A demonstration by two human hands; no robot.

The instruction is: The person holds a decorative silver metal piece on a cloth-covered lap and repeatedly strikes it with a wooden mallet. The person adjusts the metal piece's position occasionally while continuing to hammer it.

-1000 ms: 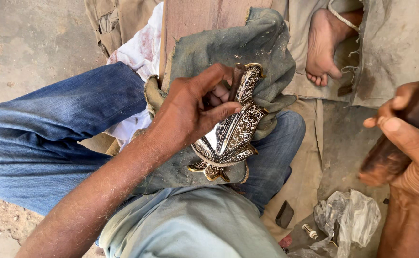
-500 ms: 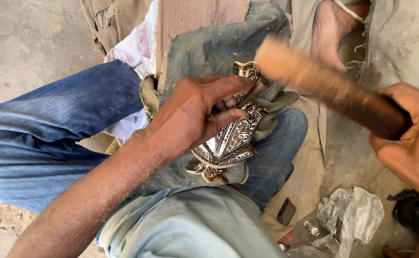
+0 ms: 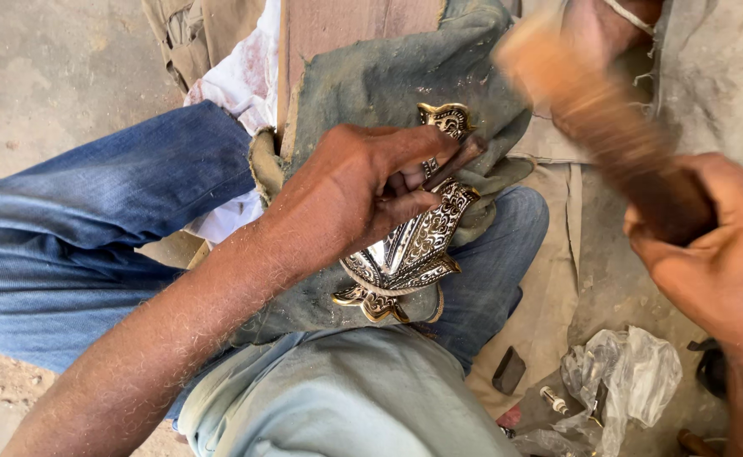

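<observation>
Half the engraved metal piece [image 3: 414, 245] hides under the left hand [image 3: 350, 199].

Under my left hand [image 3: 350, 199] the ornate metal piece [image 3: 409, 250] is polished and glossy, its silver face cut with dark engraved patterns and edged in shiny brass-coloured trim. It lies on coarse, dusty grey-green cloth [image 3: 388, 76], frayed at the edges. The mallet [image 3: 608, 127] in my right hand [image 3: 718, 262] looks like worn, matt brown wood. My jeans [image 3: 109, 220] are faded blue denim. The crumpled bag [image 3: 625, 377] is thin, clear plastic on rough concrete floor [image 3: 41, 76].
</observation>
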